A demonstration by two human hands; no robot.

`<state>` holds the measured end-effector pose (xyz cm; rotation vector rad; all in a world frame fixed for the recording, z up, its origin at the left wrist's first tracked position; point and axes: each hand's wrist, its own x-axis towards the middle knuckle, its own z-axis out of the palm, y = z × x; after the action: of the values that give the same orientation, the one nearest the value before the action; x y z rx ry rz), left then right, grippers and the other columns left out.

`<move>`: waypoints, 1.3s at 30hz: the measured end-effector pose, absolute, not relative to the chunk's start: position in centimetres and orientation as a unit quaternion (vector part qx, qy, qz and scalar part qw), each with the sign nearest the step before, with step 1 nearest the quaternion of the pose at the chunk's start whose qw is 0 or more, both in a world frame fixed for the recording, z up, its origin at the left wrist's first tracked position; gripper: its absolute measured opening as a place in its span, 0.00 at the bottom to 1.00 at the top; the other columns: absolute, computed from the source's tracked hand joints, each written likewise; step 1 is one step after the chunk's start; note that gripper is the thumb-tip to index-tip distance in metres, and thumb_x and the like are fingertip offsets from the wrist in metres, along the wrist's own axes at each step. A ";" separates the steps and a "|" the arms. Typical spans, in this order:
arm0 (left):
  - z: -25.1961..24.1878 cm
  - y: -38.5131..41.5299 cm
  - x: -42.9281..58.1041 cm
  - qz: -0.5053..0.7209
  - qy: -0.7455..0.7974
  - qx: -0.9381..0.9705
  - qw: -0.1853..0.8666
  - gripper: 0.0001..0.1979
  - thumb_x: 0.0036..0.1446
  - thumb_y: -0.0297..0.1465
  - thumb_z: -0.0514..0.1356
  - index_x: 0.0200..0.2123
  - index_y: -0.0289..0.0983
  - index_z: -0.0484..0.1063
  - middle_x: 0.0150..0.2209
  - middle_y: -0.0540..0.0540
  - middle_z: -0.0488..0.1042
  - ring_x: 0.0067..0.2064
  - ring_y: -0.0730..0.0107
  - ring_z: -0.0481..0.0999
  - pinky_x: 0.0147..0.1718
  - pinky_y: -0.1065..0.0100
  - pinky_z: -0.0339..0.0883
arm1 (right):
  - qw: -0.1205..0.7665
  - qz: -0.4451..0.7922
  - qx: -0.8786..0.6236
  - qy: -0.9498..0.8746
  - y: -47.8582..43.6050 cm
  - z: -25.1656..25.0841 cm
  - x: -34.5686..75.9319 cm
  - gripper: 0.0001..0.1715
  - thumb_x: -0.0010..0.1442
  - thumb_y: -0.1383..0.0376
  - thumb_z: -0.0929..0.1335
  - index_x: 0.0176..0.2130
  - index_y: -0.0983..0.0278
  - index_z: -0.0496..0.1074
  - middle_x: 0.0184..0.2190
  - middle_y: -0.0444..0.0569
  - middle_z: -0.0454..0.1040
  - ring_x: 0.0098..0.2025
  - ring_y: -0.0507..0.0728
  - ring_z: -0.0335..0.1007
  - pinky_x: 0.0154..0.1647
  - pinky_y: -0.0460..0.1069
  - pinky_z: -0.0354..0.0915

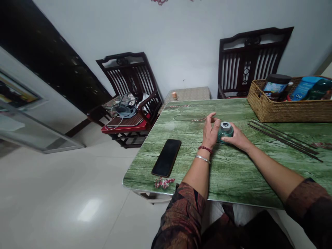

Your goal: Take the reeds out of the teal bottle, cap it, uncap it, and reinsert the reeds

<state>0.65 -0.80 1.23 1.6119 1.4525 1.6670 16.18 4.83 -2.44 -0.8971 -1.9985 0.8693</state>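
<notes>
A small blue-green glass bottle (223, 134) with a silver collar and a dark opening on top stands upright on the green wood-pattern table (189, 188). It looks like a reed diffuser bottle. My right hand (239, 139) is wrapped round its right side, thumb across the front. On the other side, my left hand (211, 132) is held upright with its fingers stretched and apart. Its thumb side is close against the bottle; whether it touches, I cannot tell. Several thin dark sticks (285, 140) lie on the table to the right of my right hand.
A black phone (166, 158) lies left of my left forearm. At the back right stands a woven basket (293, 111) holding jars and bottles. Behind the table are two dark wooden chairs (129, 74), the left one with bags on it, and a small side table (193, 94).
</notes>
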 end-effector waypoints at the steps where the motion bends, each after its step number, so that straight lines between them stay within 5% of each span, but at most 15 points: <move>1: 1.2 -0.8 0.7 0.596 0.501 0.590 0.214 0.27 0.66 0.46 0.52 0.63 0.39 0.58 0.55 0.38 0.72 0.57 0.59 0.72 0.58 0.56 0.62 | 0.381 0.339 -0.356 -0.783 4.8 -2.4 16.2 0.39 0.45 0.56 0.75 0.55 0.63 0.66 0.47 0.53 0.77 0.47 0.64 0.73 0.51 0.58 0.67; 5: 1.2 -1.1 0.9 0.547 0.442 0.663 0.256 0.33 0.61 0.44 0.60 0.65 0.39 0.57 0.54 0.39 0.74 0.57 0.58 0.72 0.58 0.56 0.62 | 0.377 0.334 -0.363 -0.784 4.5 -2.1 16.1 0.39 0.46 0.57 0.75 0.55 0.63 0.66 0.46 0.53 0.77 0.44 0.63 0.74 0.48 0.57 0.69; 10: 1.4 -1.1 0.5 0.573 0.481 0.622 0.230 0.26 0.61 0.42 0.59 0.59 0.39 0.63 0.50 0.41 0.75 0.53 0.60 0.74 0.56 0.56 0.64 | 0.372 0.338 -0.365 -0.783 4.3 -1.7 16.0 0.38 0.46 0.58 0.75 0.55 0.62 0.66 0.46 0.52 0.77 0.45 0.63 0.73 0.48 0.57 0.68; 19: 1.3 -1.0 0.3 0.528 0.418 0.686 0.275 0.31 0.57 0.40 0.62 0.62 0.39 0.61 0.55 0.40 0.74 0.57 0.56 0.72 0.58 0.56 0.62 | 0.380 0.341 -0.362 -0.780 4.4 -1.9 16.0 0.37 0.46 0.57 0.75 0.54 0.62 0.66 0.45 0.52 0.77 0.44 0.62 0.73 0.47 0.56 0.68; 26: 1.4 -0.6 1.1 0.575 0.475 0.630 0.217 0.27 0.49 0.34 0.69 0.53 0.40 0.67 0.49 0.43 0.74 0.51 0.62 0.73 0.54 0.59 0.66 | 0.383 0.344 -0.351 -0.782 4.2 -1.8 16.0 0.36 0.46 0.58 0.74 0.54 0.62 0.67 0.47 0.52 0.76 0.45 0.62 0.73 0.48 0.56 0.68; 33: 0.4 0.8 -0.3 0.672 0.514 0.500 0.188 0.26 0.48 0.29 0.68 0.51 0.39 0.63 0.47 0.44 0.72 0.48 0.66 0.75 0.51 0.61 0.68 | 0.378 0.357 -0.360 -0.775 4.4 -1.8 15.9 0.41 0.44 0.57 0.76 0.55 0.60 0.65 0.49 0.52 0.76 0.50 0.63 0.72 0.53 0.58 0.67; 39: -0.3 1.7 -2.1 0.597 0.595 0.519 0.142 0.24 0.45 0.23 0.66 0.48 0.37 0.71 0.46 0.42 0.73 0.47 0.62 0.75 0.51 0.57 0.69 | 0.372 0.358 -0.374 -0.770 4.3 -1.4 15.6 0.41 0.43 0.59 0.76 0.55 0.61 0.65 0.49 0.51 0.75 0.50 0.62 0.72 0.53 0.57 0.66</move>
<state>-2.13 1.69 -0.34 1.4966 1.7166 1.7237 15.62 4.32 -1.44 -0.9597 -1.9749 0.9165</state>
